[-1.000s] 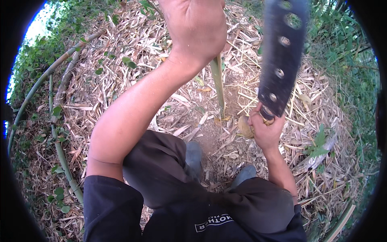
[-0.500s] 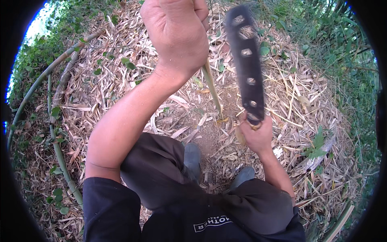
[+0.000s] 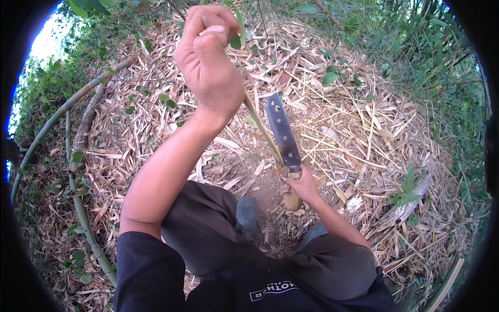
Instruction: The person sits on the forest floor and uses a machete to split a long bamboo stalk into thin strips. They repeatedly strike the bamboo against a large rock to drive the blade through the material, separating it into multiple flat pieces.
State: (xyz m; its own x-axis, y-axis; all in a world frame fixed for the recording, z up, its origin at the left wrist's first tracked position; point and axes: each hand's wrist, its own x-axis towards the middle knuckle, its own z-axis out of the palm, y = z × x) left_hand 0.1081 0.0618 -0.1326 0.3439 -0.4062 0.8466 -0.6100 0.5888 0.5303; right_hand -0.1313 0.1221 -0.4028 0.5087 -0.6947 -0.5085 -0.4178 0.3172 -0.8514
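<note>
My left hand (image 3: 210,65) is raised at the upper middle, its fingers closed round a thin greenish-yellow stick (image 3: 264,124). The stick runs from under the hand down to the right, its lower end beside the base of the blade. A green leaf (image 3: 236,40) shows by the fingers. My right hand (image 3: 304,185), lower and to the right, grips a machete (image 3: 283,130) by its wooden handle. The dark blade, with a row of holes, points up and away from me, close beside the stick. Whether blade and stick touch, I cannot tell.
Dry leaf litter (image 3: 208,140) covers the ground. Long green stems (image 3: 83,218) curve along the left. My boots (image 3: 248,216) stand below the stick. A weathered log (image 3: 410,203) and a split pole (image 3: 446,286) lie to the right, with grass beyond.
My right hand has brought the machete down and to the left, beside the stick. My left hand has shifted left with the stick, still gripping it.
</note>
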